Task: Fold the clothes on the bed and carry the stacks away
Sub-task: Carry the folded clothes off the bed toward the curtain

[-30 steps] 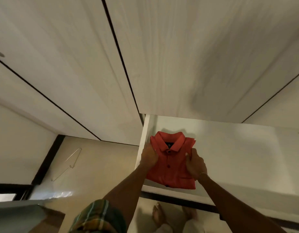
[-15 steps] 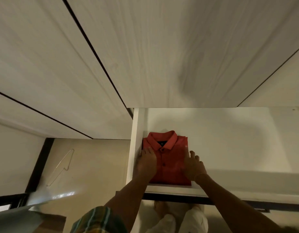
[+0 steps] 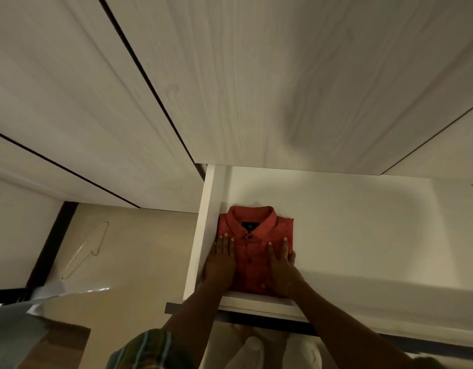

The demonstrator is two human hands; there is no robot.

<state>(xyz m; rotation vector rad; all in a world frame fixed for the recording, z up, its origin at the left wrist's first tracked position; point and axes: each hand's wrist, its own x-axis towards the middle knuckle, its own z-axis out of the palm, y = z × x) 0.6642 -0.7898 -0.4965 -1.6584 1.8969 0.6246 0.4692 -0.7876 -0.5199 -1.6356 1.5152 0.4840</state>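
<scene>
A folded red shirt (image 3: pixel 255 243) lies flat on a white shelf (image 3: pixel 363 235), tucked into the shelf's left end against the side panel (image 3: pixel 203 227), collar toward the back, its lower hem near the front edge. Both hands rest on it with fingers straight and flat, gripping nothing: the left hand (image 3: pixel 220 262) presses the shirt's left side beside the panel, the right hand (image 3: pixel 282 265) presses its right side (thumb over the shirt's right edge). The row of buttons shows between them. A wire hanger (image 3: pixel 86 251) hangs in the open compartment to the left. Pale wood-grain doors (image 3: pixel 256 89) fill the view above the shelf.
</scene>
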